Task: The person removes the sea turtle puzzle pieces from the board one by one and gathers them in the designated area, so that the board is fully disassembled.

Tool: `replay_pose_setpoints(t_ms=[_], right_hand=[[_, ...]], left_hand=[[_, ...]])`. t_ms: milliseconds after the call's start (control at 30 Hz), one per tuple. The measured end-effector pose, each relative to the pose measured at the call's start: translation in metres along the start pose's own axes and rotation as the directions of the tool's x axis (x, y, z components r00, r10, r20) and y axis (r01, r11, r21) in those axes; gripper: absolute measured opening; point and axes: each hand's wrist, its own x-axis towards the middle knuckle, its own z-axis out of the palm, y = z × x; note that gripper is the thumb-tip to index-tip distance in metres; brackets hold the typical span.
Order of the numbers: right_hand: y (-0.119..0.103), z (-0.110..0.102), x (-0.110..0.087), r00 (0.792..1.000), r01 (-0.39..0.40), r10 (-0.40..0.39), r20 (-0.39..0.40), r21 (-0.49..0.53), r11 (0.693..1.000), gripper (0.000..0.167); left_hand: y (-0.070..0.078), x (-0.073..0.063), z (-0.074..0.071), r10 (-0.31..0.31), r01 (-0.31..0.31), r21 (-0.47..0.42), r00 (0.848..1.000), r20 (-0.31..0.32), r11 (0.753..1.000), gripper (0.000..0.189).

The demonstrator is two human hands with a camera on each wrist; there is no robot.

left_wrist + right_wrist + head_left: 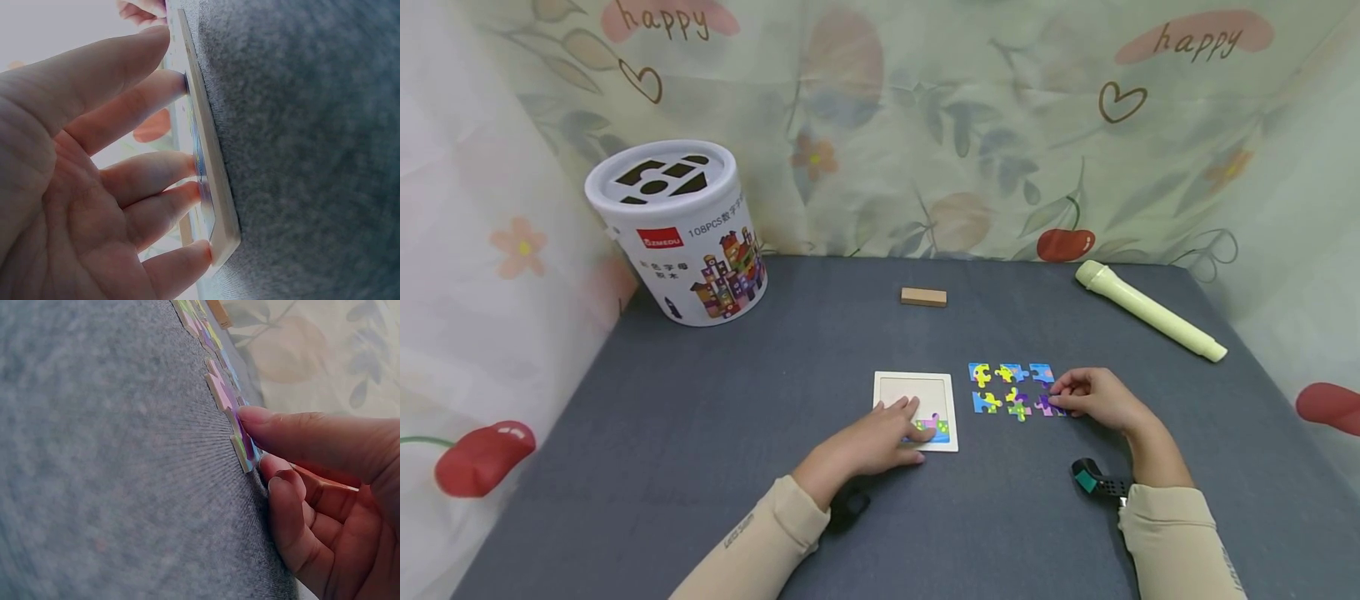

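A square wooden puzzle tray (880, 382) lies on the dark cloth, with coloured pieces (942, 435) set along its lower right part. My left hand (880, 435) rests on it, fingers spread and fingertips pressing on the tray and its pieces; the palm is raised in the left wrist view. To the right, several loose jigsaw pieces (987, 402) lie in two rows. At the right end of the lower row, my right hand (1093, 398) pinches a purple puzzle piece (245, 442) between thumb and curled fingers, low at the cloth. Fingers partly hide that piece.
A white block bucket (700, 250) with shaped holes in its lid stands at the back left. A small wooden block (923, 297) lies at the back middle, a pale yellow tube (1150, 312) at the back right. Patterned curtains (925, 125) border the table.
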Motion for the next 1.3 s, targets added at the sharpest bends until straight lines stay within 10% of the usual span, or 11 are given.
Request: replay_pose_setpoints(t_ms=[633,1000,1300], right_hand=[[-0.007,-0.003,0.001,1.000,0.010,-0.011,0.024,0.017,1.000,0.029],[-0.040,0.013,0.022,0.994,0.085,-0.083,0.065,-0.021,0.996,0.027],[-0.093,0.039,0.043,0.978,0.146,-0.144,0.154,-0.001,0.989,0.027]], left_hand=[[-0.009,0.000,-0.012,0.048,-0.048,-0.040,0.999,0.011,0.998,0.041],[-0.029,-0.010,-0.029,-0.141,0.139,-0.124,0.990,-0.011,0.983,0.074],[-0.039,-0.005,-0.024,-0.131,0.127,-0.108,0.991,-0.030,0.986,0.078]])
